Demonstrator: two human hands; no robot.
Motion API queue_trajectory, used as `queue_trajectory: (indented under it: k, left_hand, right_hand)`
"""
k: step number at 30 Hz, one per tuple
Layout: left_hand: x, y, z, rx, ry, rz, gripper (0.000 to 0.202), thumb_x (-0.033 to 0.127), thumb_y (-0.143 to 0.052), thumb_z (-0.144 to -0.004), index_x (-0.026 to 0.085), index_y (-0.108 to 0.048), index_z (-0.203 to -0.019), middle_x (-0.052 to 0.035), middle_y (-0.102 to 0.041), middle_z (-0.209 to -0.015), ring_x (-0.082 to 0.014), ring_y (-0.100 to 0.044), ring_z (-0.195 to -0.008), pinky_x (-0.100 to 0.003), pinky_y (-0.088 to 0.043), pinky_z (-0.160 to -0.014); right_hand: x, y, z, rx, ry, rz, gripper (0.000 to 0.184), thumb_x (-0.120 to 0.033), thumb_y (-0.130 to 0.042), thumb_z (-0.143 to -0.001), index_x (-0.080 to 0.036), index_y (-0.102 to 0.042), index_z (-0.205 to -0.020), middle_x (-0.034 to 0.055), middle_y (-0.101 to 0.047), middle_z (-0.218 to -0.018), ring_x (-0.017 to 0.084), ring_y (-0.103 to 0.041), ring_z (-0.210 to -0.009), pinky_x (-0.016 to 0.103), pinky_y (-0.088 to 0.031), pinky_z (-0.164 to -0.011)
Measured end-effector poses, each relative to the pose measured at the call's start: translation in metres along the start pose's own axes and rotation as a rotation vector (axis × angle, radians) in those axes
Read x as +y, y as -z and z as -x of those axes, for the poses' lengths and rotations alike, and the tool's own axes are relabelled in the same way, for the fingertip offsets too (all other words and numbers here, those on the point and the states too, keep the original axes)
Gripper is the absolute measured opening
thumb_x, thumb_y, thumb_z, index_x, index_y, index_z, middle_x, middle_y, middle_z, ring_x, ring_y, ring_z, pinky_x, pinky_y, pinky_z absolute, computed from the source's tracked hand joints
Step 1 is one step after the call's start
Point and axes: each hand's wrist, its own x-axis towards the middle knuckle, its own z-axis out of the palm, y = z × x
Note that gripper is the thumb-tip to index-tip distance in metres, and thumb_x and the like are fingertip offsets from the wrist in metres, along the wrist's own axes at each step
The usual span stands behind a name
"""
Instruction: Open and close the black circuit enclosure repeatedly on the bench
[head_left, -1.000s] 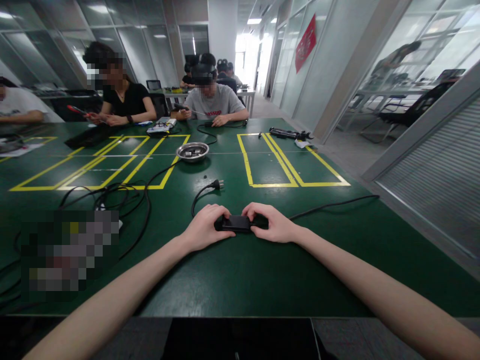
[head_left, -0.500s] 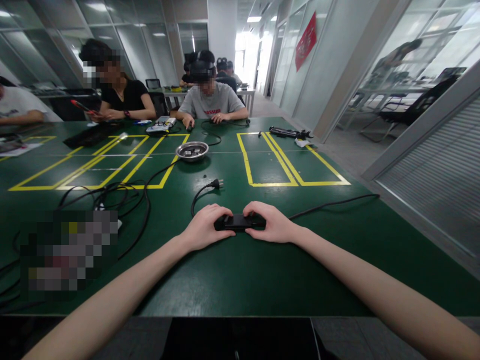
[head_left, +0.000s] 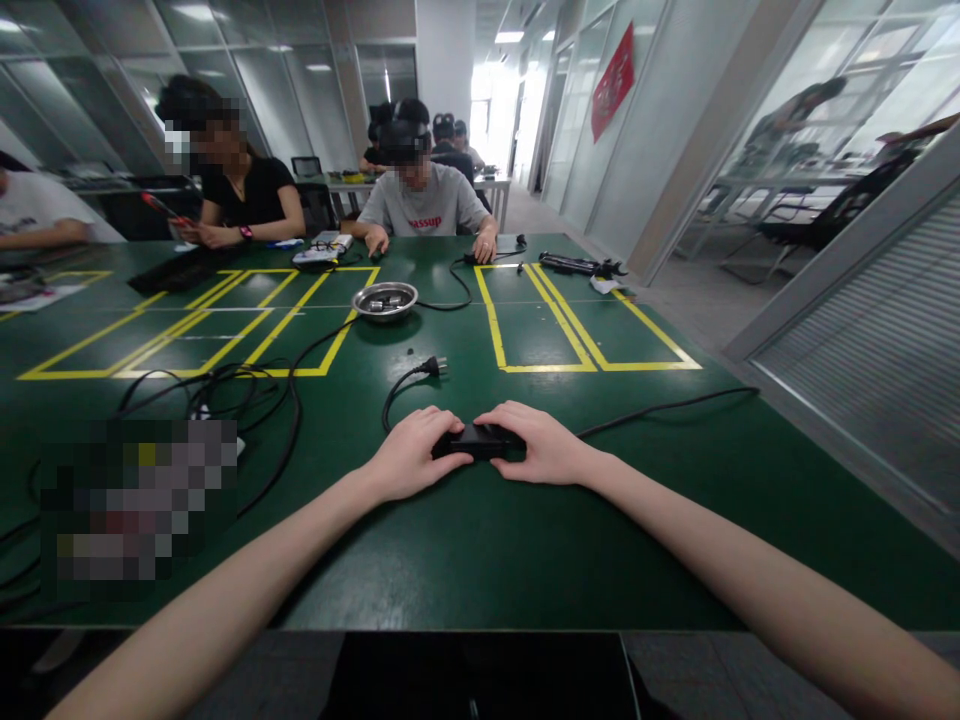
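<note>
A small black power adapter [head_left: 474, 440] lies on the green table [head_left: 480, 540] in front of me. My left hand [head_left: 411, 458] grips its left end with curled fingers. My right hand [head_left: 541, 446] grips its right end the same way. One black cable runs from the adapter's left side to a plug [head_left: 433, 368] lying just beyond my hands. Another black cable [head_left: 667, 406] leads off to the right.
A metal bowl [head_left: 385, 300] with small parts stands mid-table among yellow tape rectangles [head_left: 579, 340]. Tangled black cables [head_left: 225, 395] lie at the left. A black tool [head_left: 577, 266] rests at the far right. Three people sit across the table, working.
My hands have closed in over the adapter, which shows less of its top now. The person opposite has moved a hand and cable toward the right.
</note>
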Motion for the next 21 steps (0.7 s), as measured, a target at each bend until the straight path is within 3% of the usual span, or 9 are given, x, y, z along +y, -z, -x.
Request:
queue_trajectory:
  k: [10, 17, 21]
  left_hand:
    - [0.007, 0.004, 0.001, -0.026, -0.007, 0.009, 0.022, 0.036, -0.069, -0.096, 0.021, -0.061, -0.111, -0.0070, -0.071, -0.106, -0.0255, -0.065, -0.099, -0.038, -0.053, -0.086]
    - [0.007, 0.002, 0.002, -0.017, -0.043, 0.040, 0.026, 0.029, -0.072, -0.093, 0.020, -0.062, -0.115, -0.0069, -0.071, -0.110, -0.0251, -0.064, -0.103, -0.038, -0.053, -0.090]
    - [0.006, 0.002, 0.002, -0.011, -0.038, 0.066, 0.029, 0.028, -0.074, -0.091, 0.021, -0.063, -0.116, -0.0060, -0.071, -0.109, -0.0243, -0.065, -0.102, -0.038, -0.054, -0.090]
  right_hand:
    - [-0.004, -0.006, -0.003, -0.042, -0.024, 0.168, 0.050, -0.023, -0.066, -0.078, -0.014, -0.064, -0.127, 0.0126, -0.068, -0.108, 0.027, -0.066, -0.096, 0.039, -0.055, -0.085]
    - [0.000, 0.001, -0.002, -0.124, 0.013, 0.209, 0.043, -0.037, -0.068, -0.091, -0.014, -0.064, -0.127, 0.0107, -0.067, -0.102, 0.025, -0.066, -0.091, 0.036, -0.052, -0.079]
    - [0.000, 0.003, -0.003, -0.160, 0.020, 0.202, 0.039, -0.044, -0.057, -0.102, -0.015, -0.064, -0.126, 0.0112, -0.067, -0.102, 0.025, -0.066, -0.090, 0.035, -0.051, -0.078]
